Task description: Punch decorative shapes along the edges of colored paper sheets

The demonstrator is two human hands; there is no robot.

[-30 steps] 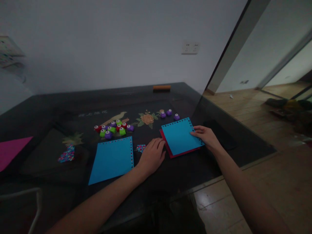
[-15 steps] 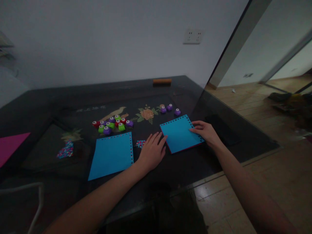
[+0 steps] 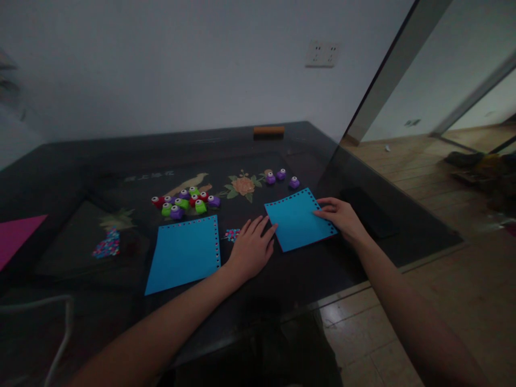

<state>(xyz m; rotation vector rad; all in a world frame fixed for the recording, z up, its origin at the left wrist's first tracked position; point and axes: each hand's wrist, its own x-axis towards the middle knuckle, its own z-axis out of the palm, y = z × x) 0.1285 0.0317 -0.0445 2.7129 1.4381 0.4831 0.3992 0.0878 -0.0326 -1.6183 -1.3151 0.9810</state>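
A blue paper square (image 3: 300, 221), with small holes punched along its top and right edges, lies at the right on the dark table. My right hand (image 3: 342, 217) pinches its right edge, thumb on top. My left hand (image 3: 253, 244) rests palm down on the table with fingers stretched out, its thumb at the square's left edge. Partly hidden behind that hand is a little heap of pink, blue and white paper bits (image 3: 231, 235). Left of it lies a second blue sheet (image 3: 183, 255), with holes along its top and right edges.
Several red, green and purple eye-topped pieces (image 3: 185, 202) cluster behind the left sheet. Purple ones (image 3: 281, 174) stand behind the right square. Confetti (image 3: 107, 244) and pink paper (image 3: 18, 236) lie left. An orange-brown cylinder (image 3: 269, 130) lies by the wall; a dark flat object (image 3: 367, 212) lies right.
Both hands and the blue square hold nearly the same places. The view has shifted slightly.
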